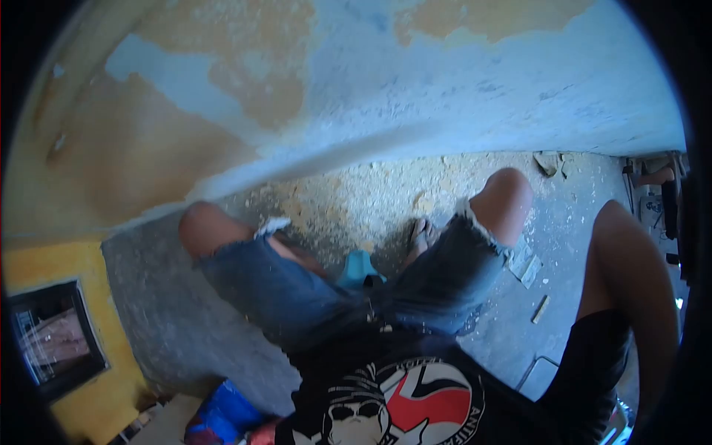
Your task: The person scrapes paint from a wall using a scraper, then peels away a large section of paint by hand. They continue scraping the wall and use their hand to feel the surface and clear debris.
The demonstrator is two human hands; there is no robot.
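Neither of my hands shows in this view. My right arm (pixel 627 274) is raised and bent at the right side, its elbow up and its forearm running down out of the frame, so the hand is hidden. At the bottom edge a small reddish patch (pixel 261 433) shows beside my black shirt (pixel 341 371); my left hand is out of sight. I sit low with knees apart, in frayed denim shorts (pixel 278 297), over a teal stool (pixel 357 267). In front of my knees stands a wall (pixel 445 89) with patchy peeling paint, bluish-white and tan.
Pale paint flakes (pixel 341 193) litter the concrete floor (pixel 163 311) along the wall. A flat scrap (pixel 525 265) and a small strip (pixel 541 308) lie to the right. A blue bag-like object (pixel 231 411) and a dark-framed panel (pixel 55 337) are at left. Another person's arm (pixel 656 176) shows far right.
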